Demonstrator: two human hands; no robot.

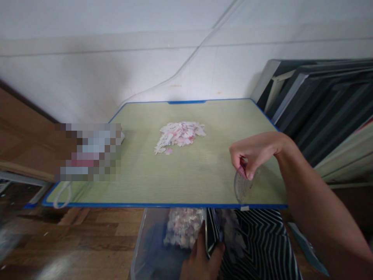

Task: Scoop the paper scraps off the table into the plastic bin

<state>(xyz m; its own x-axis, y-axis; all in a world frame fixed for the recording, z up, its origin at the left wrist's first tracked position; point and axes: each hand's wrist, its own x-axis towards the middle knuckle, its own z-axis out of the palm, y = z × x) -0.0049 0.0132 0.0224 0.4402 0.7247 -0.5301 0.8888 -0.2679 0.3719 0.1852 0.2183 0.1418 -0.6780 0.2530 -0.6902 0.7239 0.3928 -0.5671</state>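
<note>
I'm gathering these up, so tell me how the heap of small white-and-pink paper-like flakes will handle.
The heap would likely scatter if pushed: its flakes look loose. They appear thin, so probably light. Stray ones lie flat, so rolling seems unlikely.

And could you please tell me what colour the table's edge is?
The table's edge is blue, in the head view.

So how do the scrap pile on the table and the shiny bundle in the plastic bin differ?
The scrap pile lies loose and spread out, while the shiny bundle looks bulky and rounded. The pile sits on the table; the bundle is lower, in the plastic bin. Both look whitish with pink tints.
</note>
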